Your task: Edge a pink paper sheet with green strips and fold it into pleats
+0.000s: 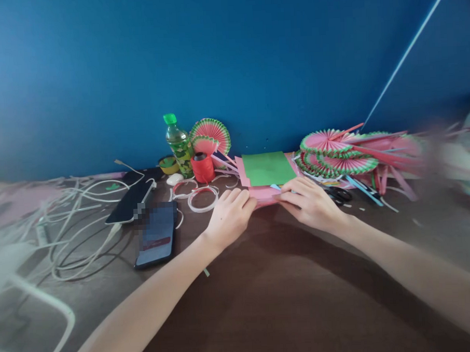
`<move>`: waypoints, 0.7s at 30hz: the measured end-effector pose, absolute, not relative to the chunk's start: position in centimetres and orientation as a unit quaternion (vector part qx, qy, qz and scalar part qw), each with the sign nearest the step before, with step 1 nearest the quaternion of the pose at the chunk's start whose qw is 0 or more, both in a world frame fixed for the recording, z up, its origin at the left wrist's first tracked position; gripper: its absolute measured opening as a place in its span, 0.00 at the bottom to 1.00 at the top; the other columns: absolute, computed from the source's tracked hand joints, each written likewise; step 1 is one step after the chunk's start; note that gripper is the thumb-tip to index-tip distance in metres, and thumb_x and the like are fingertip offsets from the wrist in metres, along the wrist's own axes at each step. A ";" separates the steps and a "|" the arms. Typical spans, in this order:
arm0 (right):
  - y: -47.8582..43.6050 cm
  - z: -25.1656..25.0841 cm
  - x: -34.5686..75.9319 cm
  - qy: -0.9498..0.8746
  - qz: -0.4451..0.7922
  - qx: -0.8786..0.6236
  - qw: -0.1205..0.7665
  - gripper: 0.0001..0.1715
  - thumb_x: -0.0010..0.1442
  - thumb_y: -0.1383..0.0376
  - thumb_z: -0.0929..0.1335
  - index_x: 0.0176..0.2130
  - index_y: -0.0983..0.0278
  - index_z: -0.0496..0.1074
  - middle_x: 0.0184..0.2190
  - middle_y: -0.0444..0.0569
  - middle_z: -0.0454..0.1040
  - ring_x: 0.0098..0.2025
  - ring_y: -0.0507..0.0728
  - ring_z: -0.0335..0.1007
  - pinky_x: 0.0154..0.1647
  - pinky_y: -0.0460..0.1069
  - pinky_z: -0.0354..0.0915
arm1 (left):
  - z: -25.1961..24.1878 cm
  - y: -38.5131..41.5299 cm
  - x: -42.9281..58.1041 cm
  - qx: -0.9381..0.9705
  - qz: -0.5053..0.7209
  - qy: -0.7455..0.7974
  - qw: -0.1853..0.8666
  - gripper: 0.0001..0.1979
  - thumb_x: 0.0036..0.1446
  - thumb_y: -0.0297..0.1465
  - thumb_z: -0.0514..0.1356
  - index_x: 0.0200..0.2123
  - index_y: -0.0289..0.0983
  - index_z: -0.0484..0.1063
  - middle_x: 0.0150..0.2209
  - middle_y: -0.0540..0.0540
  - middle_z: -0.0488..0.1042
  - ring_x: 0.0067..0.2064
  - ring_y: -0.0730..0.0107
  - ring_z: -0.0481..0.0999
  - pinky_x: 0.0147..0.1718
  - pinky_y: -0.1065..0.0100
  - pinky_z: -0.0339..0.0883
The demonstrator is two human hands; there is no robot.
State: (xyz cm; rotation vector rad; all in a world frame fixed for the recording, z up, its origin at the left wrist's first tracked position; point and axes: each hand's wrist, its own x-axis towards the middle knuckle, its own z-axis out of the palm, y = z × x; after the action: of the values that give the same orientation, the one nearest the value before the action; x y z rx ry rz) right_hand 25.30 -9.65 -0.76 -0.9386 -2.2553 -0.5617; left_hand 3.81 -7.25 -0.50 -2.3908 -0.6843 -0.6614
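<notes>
Pink paper (264, 194) is held between my two hands, just in front of a stack topped by a green sheet (269, 168). My left hand (231, 216) has its fingers closed on the paper's left end. On the right end, my right hand (308, 203) pinches with thumb and fingers. A small light-blue piece (275, 187) shows near my right fingertips. Pleated pink and green paper fans (335, 153) lie beyond my right hand, and black scissors (339, 194) rest beside it.
Left of my hands are a phone (156, 236), a dark device (130, 202) with tangled white cables (72, 232), a green-capped bottle (179, 150), a red spool (202, 168) and tape rolls (203, 199). A blue wall (253, 66) stands behind the table (256, 299).
</notes>
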 end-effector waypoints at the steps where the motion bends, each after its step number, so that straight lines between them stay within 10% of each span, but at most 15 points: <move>1: -9.6 -0.8 25.3 -0.855 -0.230 -0.334 0.323 0.09 0.59 0.69 0.62 0.29 0.65 0.71 0.28 0.49 0.70 0.33 0.53 0.62 0.34 0.48 0.58 | -0.8 -7.2 3.8 -0.888 -0.261 -0.245 0.288 0.09 0.58 0.26 0.51 0.26 0.35 0.66 0.25 0.47 0.65 0.29 0.68 0.62 0.28 0.65 0.53; 11: -9.6 -2.0 25.3 -0.847 -0.275 -0.295 0.346 0.05 0.55 0.72 0.65 0.29 0.64 0.70 0.26 0.47 0.70 0.30 0.53 0.64 0.33 0.48 0.59 | -2.3 -7.1 3.5 -0.867 -0.351 -0.212 0.282 0.05 0.56 0.23 0.52 0.31 0.35 0.66 0.26 0.49 0.67 0.30 0.70 0.62 0.32 0.66 0.55; 21: -8.1 -4.2 25.5 -0.836 0.157 -0.417 0.321 0.07 0.55 0.62 0.67 0.31 0.64 0.70 0.25 0.46 0.72 0.27 0.51 0.66 0.30 0.46 0.63 | -2.6 -6.2 3.0 -0.941 -0.166 -0.293 -0.020 0.07 0.58 0.29 0.48 0.32 0.34 0.65 0.32 0.46 0.70 0.35 0.69 0.68 0.35 0.68 0.60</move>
State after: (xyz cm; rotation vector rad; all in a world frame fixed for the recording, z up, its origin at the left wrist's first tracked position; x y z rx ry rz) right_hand 25.51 -8.13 -4.22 -1.0952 -2.1960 0.4130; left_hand 2.98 -6.17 -2.61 -2.9954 -0.9331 -0.5296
